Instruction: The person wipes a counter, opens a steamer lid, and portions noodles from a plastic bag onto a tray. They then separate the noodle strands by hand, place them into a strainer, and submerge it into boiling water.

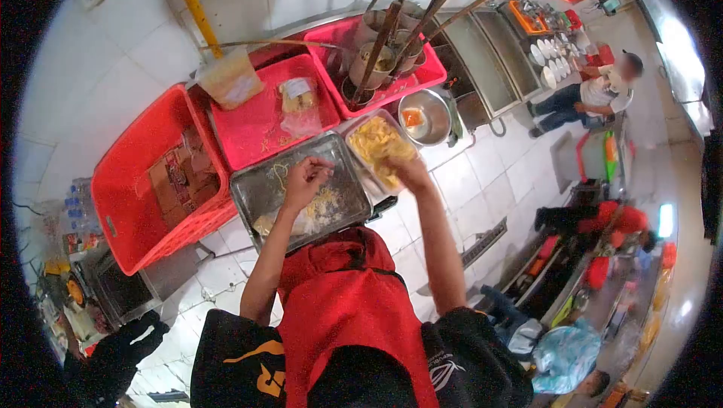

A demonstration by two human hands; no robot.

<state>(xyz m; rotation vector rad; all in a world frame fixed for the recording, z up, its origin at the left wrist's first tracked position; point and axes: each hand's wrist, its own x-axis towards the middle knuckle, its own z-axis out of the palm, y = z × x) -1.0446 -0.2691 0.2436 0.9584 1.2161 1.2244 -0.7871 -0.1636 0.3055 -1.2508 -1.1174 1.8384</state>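
A dark metal tray [248,190] with pale crumbs and strands lies in front of me. Over its upper middle is my left hand [307,178], its fingers curled together; what they hold, if anything, is too small to name. To the right stands a clear container [349,131] filled with yellow pieces [376,141]. At the container's lower right edge my right hand [407,172] reaches down, blurred, its fingertips hard to make out among the pieces. A steel bowl [435,123] with something orange inside sits just beyond the container.
A red basket [120,205] with brown blocks stands left. Pink trays [248,137] behind hold a plastic bag [299,99] and metal cups with long sticks [388,47]. Several people are around: one by white bowls at the upper right, others at lower right and lower left.
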